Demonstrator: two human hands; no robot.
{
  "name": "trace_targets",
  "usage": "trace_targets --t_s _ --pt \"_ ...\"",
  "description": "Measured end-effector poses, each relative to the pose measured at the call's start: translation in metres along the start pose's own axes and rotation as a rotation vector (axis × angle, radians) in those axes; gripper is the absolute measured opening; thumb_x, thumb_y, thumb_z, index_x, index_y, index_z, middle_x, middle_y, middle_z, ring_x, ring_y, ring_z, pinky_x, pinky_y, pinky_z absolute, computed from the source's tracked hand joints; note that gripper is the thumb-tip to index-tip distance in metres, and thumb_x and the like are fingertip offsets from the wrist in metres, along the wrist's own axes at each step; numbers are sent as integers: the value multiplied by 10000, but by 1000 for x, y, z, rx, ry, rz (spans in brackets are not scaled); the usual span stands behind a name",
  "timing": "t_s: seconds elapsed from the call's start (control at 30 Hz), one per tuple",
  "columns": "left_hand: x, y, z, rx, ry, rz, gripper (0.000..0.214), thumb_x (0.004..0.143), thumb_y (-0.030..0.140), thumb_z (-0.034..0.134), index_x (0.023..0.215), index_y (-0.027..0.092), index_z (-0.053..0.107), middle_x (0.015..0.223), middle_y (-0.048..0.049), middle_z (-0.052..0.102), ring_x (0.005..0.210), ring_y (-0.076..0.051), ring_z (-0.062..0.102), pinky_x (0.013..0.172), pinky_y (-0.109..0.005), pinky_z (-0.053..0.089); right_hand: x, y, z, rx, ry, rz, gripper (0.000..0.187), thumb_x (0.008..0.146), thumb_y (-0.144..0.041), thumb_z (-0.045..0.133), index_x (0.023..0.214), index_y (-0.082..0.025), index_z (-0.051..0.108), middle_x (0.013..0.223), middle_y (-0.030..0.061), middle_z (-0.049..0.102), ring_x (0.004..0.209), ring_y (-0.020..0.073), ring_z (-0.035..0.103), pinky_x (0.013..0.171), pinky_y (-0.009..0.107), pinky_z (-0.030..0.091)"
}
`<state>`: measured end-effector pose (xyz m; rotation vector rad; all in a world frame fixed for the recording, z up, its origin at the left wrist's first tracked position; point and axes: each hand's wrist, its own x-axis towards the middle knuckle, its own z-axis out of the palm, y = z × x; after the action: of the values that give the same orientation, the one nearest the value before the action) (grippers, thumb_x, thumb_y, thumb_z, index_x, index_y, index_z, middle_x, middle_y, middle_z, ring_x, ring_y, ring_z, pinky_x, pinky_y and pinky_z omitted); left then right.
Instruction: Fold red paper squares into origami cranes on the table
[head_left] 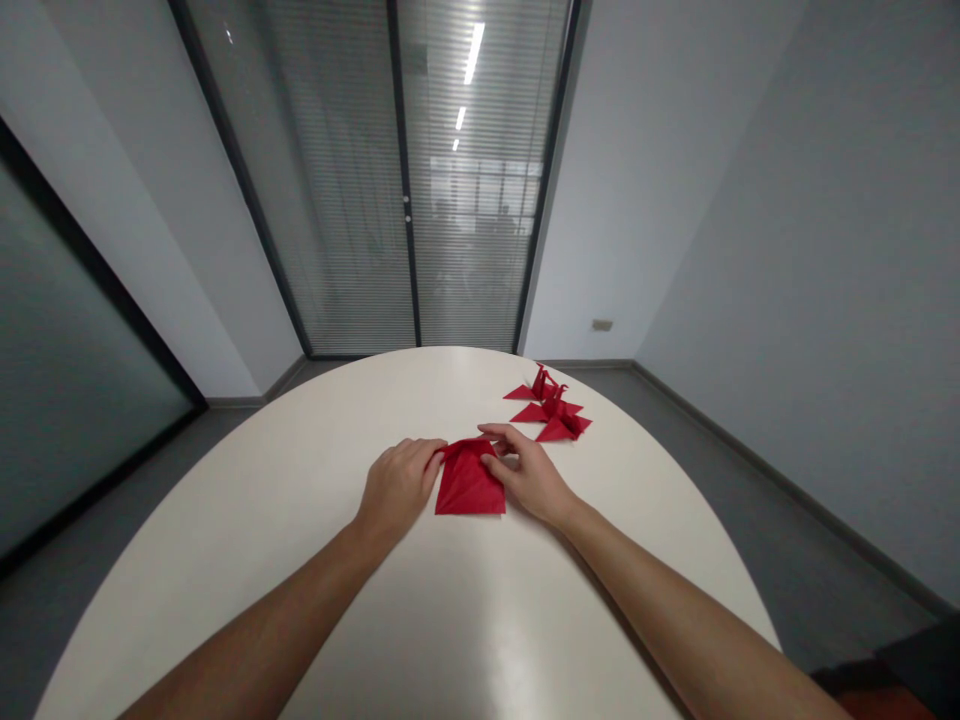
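So the fold in hand looks like a top-flap crease on the red paper [469, 482], and the trick at this stage, I'd say, is to keep the lower part pressed flat on the table [300, 560] while the upper corner gets drawn over, lining up the edges before running a fingertip along the crease, since any slip here will probably show as a crooked point later. The left hand [397, 487] sits at the paper's left upper corner, fingers curled together and pinching or pressing that corner; I can't tell for sure whether the paper is actually gripped between thumb and fingers or just held down. The right hand [525, 472] is at the right upper edge, thumb tip on the paper and the fingers loosely arched above it, a bit spread. The paper itself is a flat, already folded piece, roughly a square-ish shape with a raised flap along its top, bright red, with a matte look and crisp edges. It lies about mid-table, a little toward the far edge from the person. Further back, near the far right edge of the table, sits a small cluster of finished folded red cranes [553, 407], apart from the right hand but not far from it.
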<state>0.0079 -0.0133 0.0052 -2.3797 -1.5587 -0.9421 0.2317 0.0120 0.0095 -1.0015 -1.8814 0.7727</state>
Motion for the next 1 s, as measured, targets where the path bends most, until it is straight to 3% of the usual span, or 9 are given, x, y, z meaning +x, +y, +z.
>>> trace_targets --t_s 0.23,0.57,0.8,1.0 --pt "1 -3 1 -61 124 -80 187 982 217 512 1053 194 684 988 -58 752 888 -234 685 820 -373 519 1 -3 -1 126 -5 38 326 896 -311 664 1209 -227 634 1117 69 721 1025 207 672 918 372 520" --pt "2 -11 3 -197 171 -186 212 985 240 473 1062 198 666 1006 -67 732 938 -231 659 872 -398 507 6 -2 -25 430 -222 288 405 795 -460 759 1054 -154 704 1013 105 770 901 225 718 807 358 536" --pt "3 -10 3 -363 144 -205 217 967 256 483 1047 201 677 1019 -70 736 961 -229 666 917 -415 507 8 -2 -32 351 -72 234 425 815 -516 729 1035 -154 708 824 58 752 765 196 683 709 330 500" --pt "2 -11 8 -487 116 -254 210 952 271 511 1047 194 682 1021 -73 744 957 -220 684 906 -389 527 8 1 -28 448 -33 256 442 793 -533 750 1040 -169 709 844 50 739 787 188 675 723 319 494"
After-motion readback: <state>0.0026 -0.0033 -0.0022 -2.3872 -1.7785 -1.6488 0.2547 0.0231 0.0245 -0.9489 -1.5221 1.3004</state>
